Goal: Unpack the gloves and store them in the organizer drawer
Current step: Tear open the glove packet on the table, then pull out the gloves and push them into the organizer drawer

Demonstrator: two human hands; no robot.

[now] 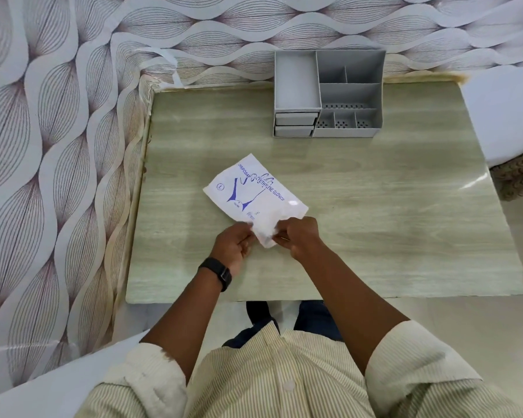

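Observation:
A white glove packet with blue print lies flat on the wooden table, its near end lifted. My left hand pinches that near end from the left, and my right hand pinches it from the right. The two hands almost touch around the crumpled white end. A grey desk organizer stands at the table's far edge. Its two small drawers at the front left are both closed. No loose gloves are visible outside the packet.
The light wooden table is bordered by patterned wallpaper on the left and back. The organizer has an open tray on top left and several open compartments on the right. A white surface sits beyond the table's right edge.

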